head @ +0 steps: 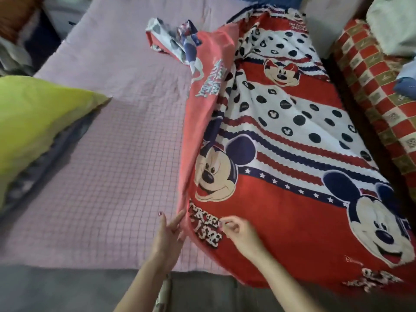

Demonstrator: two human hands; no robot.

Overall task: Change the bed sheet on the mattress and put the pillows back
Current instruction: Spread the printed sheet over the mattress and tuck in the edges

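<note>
A red cartoon-print sheet point(292, 154) is lying over the right half of the mattress point(108, 136), reaching from the near edge up toward the far end, where part of it is bunching into a crumpled heap whose pattern is hard to read. Its left edge is standing up as a folded ridge running down the middle of the bed. The left half of the mattress is showing bare, with a pale pink grid-quilted surface.

The right hand point(238, 233) is resting on the sheet near its lower left corner, fingers curling and pinching the red cloth beside the blurred lettering. The left hand point(167, 233) is sitting just beside the sheet's raised edge, fingers straight and slightly spread, the fingertips touching the fold; whether it is gripping any cloth cannot be told. Both forearms are being cut off by the bottom of the view.

A yellow-green pillow point(33, 122) is lying at the left side of the bed, its left part running out of the frame, with a darker patterned cloth half hidden beneath it. To the right of the bed, a red and gold checked cushion point(371, 86) is showing, partly cut off, with pale and blue cloth piled on top that is too blurred to make out.
</note>
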